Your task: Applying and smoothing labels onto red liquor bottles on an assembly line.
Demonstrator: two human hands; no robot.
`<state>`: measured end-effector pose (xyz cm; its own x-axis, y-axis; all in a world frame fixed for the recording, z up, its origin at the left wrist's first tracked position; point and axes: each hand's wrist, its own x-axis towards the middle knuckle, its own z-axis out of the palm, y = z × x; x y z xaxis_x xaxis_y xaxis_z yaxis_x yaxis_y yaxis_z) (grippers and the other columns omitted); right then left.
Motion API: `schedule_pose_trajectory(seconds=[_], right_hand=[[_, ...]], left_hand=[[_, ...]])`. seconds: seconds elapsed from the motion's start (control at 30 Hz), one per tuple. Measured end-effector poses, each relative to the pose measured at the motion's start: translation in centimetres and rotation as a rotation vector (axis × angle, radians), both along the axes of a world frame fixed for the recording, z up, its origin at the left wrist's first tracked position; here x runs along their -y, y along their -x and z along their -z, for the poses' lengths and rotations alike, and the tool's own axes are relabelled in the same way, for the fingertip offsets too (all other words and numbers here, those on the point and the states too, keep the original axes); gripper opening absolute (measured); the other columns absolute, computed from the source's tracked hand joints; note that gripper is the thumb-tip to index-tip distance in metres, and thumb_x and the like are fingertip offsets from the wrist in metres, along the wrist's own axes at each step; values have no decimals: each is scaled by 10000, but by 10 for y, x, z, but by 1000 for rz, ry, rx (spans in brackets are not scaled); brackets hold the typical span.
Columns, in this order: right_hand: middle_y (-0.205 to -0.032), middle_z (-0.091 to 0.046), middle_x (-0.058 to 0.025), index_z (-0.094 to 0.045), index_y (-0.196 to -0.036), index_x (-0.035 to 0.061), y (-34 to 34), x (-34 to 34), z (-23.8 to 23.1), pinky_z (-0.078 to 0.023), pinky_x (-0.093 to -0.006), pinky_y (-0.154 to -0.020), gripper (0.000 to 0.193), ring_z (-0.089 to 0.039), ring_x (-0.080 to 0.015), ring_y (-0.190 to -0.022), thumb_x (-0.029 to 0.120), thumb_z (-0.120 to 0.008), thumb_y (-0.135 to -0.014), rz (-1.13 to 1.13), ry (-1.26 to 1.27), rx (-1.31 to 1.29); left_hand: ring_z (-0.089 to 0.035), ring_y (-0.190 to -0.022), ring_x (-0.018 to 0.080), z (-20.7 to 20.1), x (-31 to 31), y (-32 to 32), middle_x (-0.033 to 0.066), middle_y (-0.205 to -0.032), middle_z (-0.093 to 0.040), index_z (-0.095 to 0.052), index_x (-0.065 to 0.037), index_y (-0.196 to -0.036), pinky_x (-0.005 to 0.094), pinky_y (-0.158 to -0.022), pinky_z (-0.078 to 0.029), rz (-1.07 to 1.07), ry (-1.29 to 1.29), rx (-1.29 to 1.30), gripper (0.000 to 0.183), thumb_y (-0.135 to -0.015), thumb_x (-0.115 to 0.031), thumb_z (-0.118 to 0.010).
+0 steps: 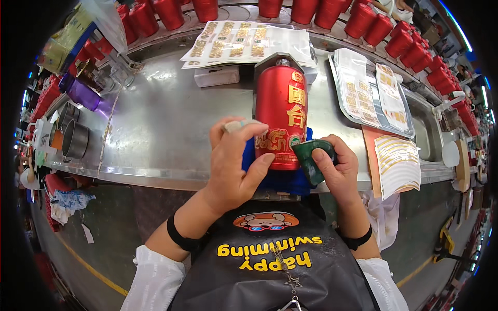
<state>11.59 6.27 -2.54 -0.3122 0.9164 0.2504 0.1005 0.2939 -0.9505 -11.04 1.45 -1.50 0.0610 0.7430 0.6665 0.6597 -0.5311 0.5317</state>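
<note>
A red bottle [277,98] with raised gold characters and an ornate gold decal near its base lies neck-away in a dark holder, over a blue cloth [282,182]. My left hand [231,160] is at the bottle's lower left side. Its thumb and forefinger are spread at the decal, and a pale wrap covers one finger. Whether the fingertips press on the bottle I cannot tell. Between thumb and fingers, my right hand [340,168] grips a dark green scraper [311,159], its edge against or just over the decal's right end.
Gold decal sheets [233,44] lie behind the bottle. More sheets fill a metal tray [371,96] at right, beside curved gold-edged strips [398,165]. A metal pot [75,139] and purple container [80,93] stand left; several red bottles [205,8] line the back. A sink [428,136] is far right.
</note>
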Motion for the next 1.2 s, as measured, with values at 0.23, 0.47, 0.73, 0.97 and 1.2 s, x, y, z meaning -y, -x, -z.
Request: schedule_pose_trajectory(seconds=[0.23,0.47,0.73,0.97,1.2], right_hand=[[-776,-599,-19,-628,-950,-2,0,-1,1,-430,-223,-622,170,-513,-69,-688,155,-674,-903,-4,-33,26],[-785,-598,-22,-630,-959,-5,0,-3,4,-432,-227,-629,180,-515,-75,-693,162,-671,-907,-16,-24,11],[-781,-595,-17,-630,-959,-1,0,-4,5,-428,-225,-627,175,-513,-73,-694,164,-664,-912,-11,-45,16],[-782,-591,-10,-627,-954,5,1,-3,5,-425,-220,-624,182,-509,-68,-695,180,-663,-919,-19,-10,5],[-786,-590,-9,-622,-952,4,0,-2,5,-424,-216,-627,184,-507,-64,-698,180,-663,-920,-22,0,-10]], left_hand=[[-451,-1108,372,-3,-14,10,121,-1041,-601,-580,-80,-1052,465,-984,-336,53,63,-95,296,-810,-204,-699],[-476,-1046,372,-13,-20,12,117,-947,-598,-587,-93,-969,468,-981,-339,94,69,-153,241,-774,-174,-705],[-466,-1071,377,-15,-22,12,124,-930,-587,-588,-98,-937,466,-960,-346,85,73,-187,228,-776,-206,-709],[-465,-1041,369,-17,-24,16,115,-917,-577,-581,-99,-946,464,-960,-345,128,123,-204,242,-776,-215,-709],[-493,-1012,368,-21,-25,15,114,-957,-586,-553,-84,-956,467,-970,-349,124,89,-257,249,-782,-177,-705]])
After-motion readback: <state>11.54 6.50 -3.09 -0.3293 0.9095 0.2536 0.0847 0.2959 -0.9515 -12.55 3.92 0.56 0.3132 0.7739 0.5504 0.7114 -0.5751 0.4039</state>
